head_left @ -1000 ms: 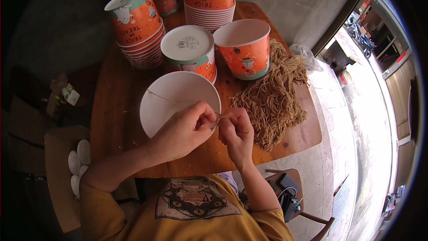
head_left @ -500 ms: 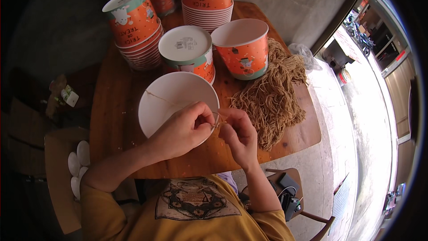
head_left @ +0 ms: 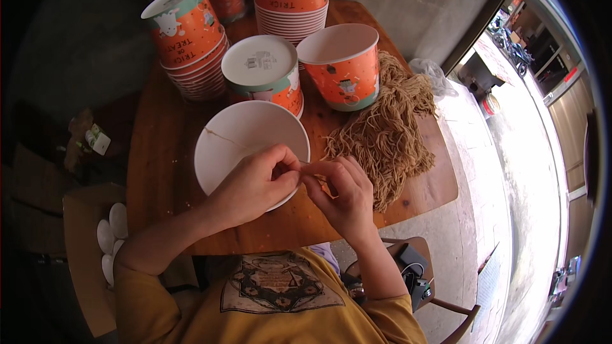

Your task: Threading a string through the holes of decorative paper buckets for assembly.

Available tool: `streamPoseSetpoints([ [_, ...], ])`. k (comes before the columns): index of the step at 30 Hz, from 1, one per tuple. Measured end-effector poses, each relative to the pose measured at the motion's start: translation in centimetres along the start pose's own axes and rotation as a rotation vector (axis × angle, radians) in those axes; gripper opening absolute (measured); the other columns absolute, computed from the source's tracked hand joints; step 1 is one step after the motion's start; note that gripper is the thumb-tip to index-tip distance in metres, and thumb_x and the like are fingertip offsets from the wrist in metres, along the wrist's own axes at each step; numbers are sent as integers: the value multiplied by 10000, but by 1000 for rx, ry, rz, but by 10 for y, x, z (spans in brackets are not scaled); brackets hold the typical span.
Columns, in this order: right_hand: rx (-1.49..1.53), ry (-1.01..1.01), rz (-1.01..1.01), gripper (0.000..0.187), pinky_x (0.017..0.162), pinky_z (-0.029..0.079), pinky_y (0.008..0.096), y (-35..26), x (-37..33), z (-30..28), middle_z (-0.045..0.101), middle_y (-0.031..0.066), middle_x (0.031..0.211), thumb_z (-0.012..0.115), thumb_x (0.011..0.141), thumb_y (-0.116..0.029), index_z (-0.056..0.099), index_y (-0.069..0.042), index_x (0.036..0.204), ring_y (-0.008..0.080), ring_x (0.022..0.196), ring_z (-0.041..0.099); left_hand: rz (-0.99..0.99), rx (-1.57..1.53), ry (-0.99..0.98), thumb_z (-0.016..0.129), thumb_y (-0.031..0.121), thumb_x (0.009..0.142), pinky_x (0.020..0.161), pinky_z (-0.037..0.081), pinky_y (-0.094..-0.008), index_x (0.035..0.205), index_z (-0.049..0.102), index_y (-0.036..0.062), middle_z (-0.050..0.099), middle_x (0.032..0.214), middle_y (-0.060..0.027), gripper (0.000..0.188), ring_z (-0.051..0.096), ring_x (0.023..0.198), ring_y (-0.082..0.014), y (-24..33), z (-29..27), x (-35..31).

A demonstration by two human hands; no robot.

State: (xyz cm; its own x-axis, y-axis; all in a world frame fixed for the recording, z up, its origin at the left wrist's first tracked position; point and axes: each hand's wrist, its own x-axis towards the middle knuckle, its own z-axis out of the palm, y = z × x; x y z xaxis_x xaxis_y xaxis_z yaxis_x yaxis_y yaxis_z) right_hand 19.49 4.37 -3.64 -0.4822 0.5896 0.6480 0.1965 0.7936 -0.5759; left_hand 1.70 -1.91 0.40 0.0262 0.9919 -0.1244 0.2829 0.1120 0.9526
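Note:
A paper bucket with a white inside (head_left: pixel 217 159) stands on the table before me, its mouth toward me. A thin tan string (head_left: pixel 223 138) runs from its far left rim across the opening to my hands. My left hand (head_left: pixel 260 179) reaches over the bucket and pinches the string at the right rim. Close against it, my right hand (head_left: pixel 344 196) is also closed in a pinch on the string. The fingertips meet, so any loop or knot between them is hidden. To their right lies a heap of tan strings (head_left: pixel 389 137).
Beyond stand an orange bucket (head_left: pixel 341 76), an upturned bucket (head_left: pixel 260 60) and bucket stacks (head_left: pixel 182 32) (head_left: pixel 290 19) on the wooden table (head_left: pixel 166 216). A cardboard box (head_left: pixel 86 267) with white round pieces is at lower left, a chair (head_left: pixel 424 251) at lower right.
My right hand has moved in to the left hand, its fingers closing together at the rim. The string between them, visible before, is now mostly covered.

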Motion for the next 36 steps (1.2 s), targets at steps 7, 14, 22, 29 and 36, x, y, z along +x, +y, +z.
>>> streamPoseSetpoints([
  [7, -151, 18, -86, 261, 545, 456, 348, 3, 0, -5, 533, 36, 725, 776, 720, -67, 636, -83, 940, 227, 628, 522, 27, 33, 12, 597, 88, 936, 712, 498, -281, 958, 567, -14, 634, 857, -50, 108, 586, 781, -98, 4, 0, -3],
  [14, -207, -4, -163, 226, 538, 455, 341, 0, 3, -8, 503, 33, 718, 775, 722, -84, 627, -94, 892, 220, 628, 519, 63, 38, 28, 596, 84, 934, 714, 490, -283, 952, 568, -9, 633, 857, -52, 99, 581, 788, -100, 3, -1, -3],
  [22, -191, -25, -142, 210, 548, 459, 344, 5, -5, -6, 487, 35, 711, 774, 724, -86, 628, -102, 874, 222, 634, 518, 124, 219, 41, 559, 79, 946, 685, 463, -260, 946, 528, 25, 579, 888, -24, 62, 535, 790, -87, 4, -9, -11],
  [29, -73, -92, -111, 221, 568, 425, 353, 10, -11, -3, 550, 59, 750, 763, 730, -11, 638, -72, 902, 252, 638, 497, 368, 389, 120, 580, 43, 912, 679, 473, -300, 932, 516, 22, 581, 865, -85, 70, 584, 763, -189, -9, -7, -14],
  [36, -87, -299, -61, 263, 692, 509, 368, -3, 0, -36, 569, 73, 844, 773, 743, -50, 680, -66, 988, 267, 803, 592, 71, 461, -68, 674, 85, 857, 652, 501, -400, 955, 528, 45, 625, 896, -118, 180, 639, 820, -307, 14, -11, -41],
])
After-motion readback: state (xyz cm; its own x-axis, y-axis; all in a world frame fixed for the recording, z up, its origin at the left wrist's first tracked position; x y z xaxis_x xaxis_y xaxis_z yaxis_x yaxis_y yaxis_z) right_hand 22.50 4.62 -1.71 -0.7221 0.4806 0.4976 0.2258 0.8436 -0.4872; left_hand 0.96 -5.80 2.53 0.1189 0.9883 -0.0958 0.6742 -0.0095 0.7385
